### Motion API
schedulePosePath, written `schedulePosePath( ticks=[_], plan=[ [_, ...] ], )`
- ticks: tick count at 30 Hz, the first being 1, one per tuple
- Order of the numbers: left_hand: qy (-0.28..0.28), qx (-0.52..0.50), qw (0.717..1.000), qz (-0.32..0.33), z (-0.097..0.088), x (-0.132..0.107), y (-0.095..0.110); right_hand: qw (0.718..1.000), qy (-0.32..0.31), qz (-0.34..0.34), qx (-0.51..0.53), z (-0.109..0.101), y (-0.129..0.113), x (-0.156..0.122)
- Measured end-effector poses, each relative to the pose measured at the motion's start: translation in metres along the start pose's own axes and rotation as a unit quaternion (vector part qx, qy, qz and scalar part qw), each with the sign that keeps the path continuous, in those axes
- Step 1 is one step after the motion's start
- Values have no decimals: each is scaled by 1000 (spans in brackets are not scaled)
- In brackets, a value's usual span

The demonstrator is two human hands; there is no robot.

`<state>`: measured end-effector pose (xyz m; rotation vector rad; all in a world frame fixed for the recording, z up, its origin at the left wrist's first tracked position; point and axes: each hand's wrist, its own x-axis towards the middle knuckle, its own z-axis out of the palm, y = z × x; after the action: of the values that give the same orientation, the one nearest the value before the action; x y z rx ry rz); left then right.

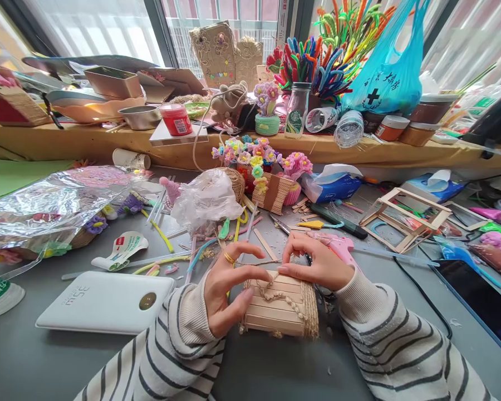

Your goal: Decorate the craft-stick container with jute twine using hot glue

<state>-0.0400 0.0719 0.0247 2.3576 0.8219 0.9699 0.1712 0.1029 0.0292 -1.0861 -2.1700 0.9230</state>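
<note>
A small box of wooden craft sticks sits on the grey table before me, its right end wrapped in twine. A braided twine cord curves across its stick-covered side. My left hand, with a ring on one finger, grips the box's left end, thumb at the near side and index finger along the top. At the box's far edge, my right hand has thumb and index finger pinched on a strand of twine that stretches between the hands. The right hand's other fingers are partly hidden.
A pink glue gun lies behind my right hand. Left is a white power bank; right are a phone and a craft-stick frame. Twine-wrapped flower pots and a crumpled plastic bag stand behind.
</note>
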Motion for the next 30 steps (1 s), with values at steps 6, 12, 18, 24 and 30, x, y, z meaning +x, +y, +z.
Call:
schedulePosePath(
  ticks=[6,12,18,24,30],
  plan=[
    [-7,-5,1000,-15,0,0,-1,1000,0,-5,-5,0,0,0],
    [-7,-10,1000,-20,0,0,0,1000,3,-11,-14,0,1,0],
    [-17,-13,1000,-16,1,0,-1,1000,-1,-11,-18,0,1,0],
    [-23,-15,999,-18,0,2,0,1000,-1,-14,-18,0,1,0],
    [-12,-22,999,-27,2,1,0,1000,-3,-10,-17,-1,0,0]
  ],
)
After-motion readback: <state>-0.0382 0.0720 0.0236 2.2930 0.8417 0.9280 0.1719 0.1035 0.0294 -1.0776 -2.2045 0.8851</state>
